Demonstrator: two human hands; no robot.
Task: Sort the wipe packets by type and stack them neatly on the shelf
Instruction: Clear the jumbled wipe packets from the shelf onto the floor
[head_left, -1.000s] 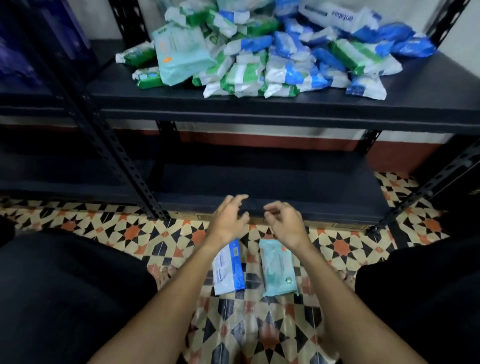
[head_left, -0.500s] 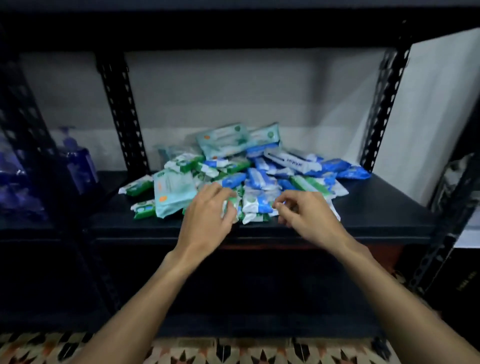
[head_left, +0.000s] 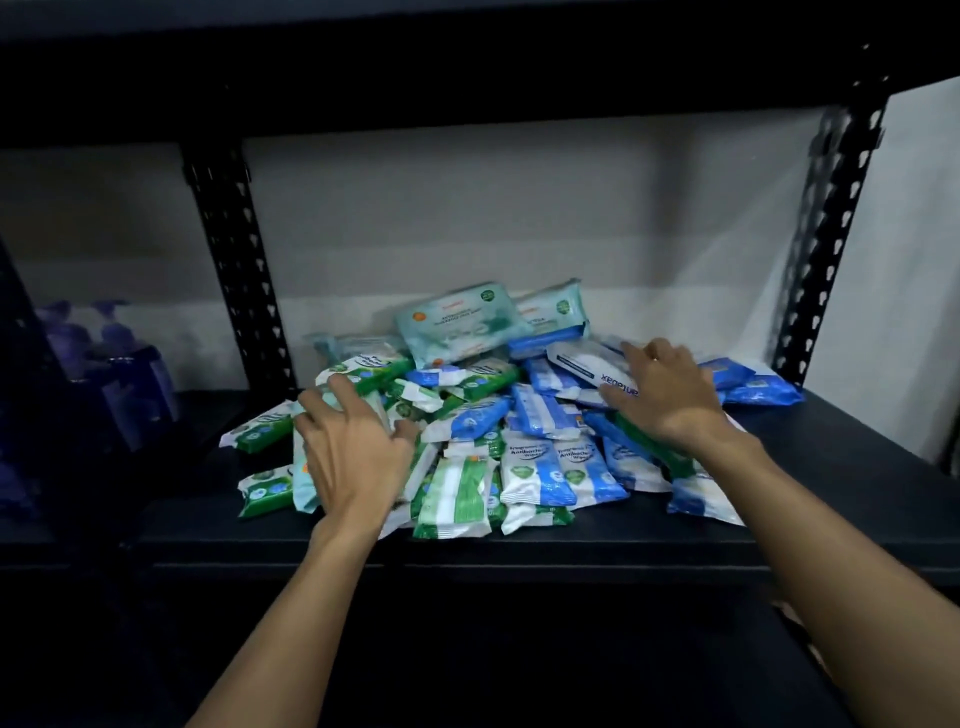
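A loose pile of wipe packets lies on the black shelf (head_left: 519, 548). It mixes small green-and-white packets (head_left: 452, 493), small blue-and-white packets (head_left: 535, 467), large pale teal packets (head_left: 462, 325) at the back and a large white packet with blue print (head_left: 582, 361). My left hand (head_left: 353, 452) rests with spread fingers on a pale teal packet (head_left: 302, 480) at the pile's left side. My right hand (head_left: 660, 397) lies with spread fingers on the large white packet at the pile's right side, thumb at that packet's near edge. Packets under both palms are hidden.
Black perforated uprights stand at the back left (head_left: 234, 270) and back right (head_left: 831, 234), and another shelf board runs overhead (head_left: 467, 67). Blue pump bottles (head_left: 119, 364) stand on the neighbouring shelf to the left. Bare shelf surface shows to the right of the pile (head_left: 831, 467).
The view rose from the tiled floor to the shelf. Both hands went up from above two packets on the floor to the pile, then spread apart onto its left and right sides.
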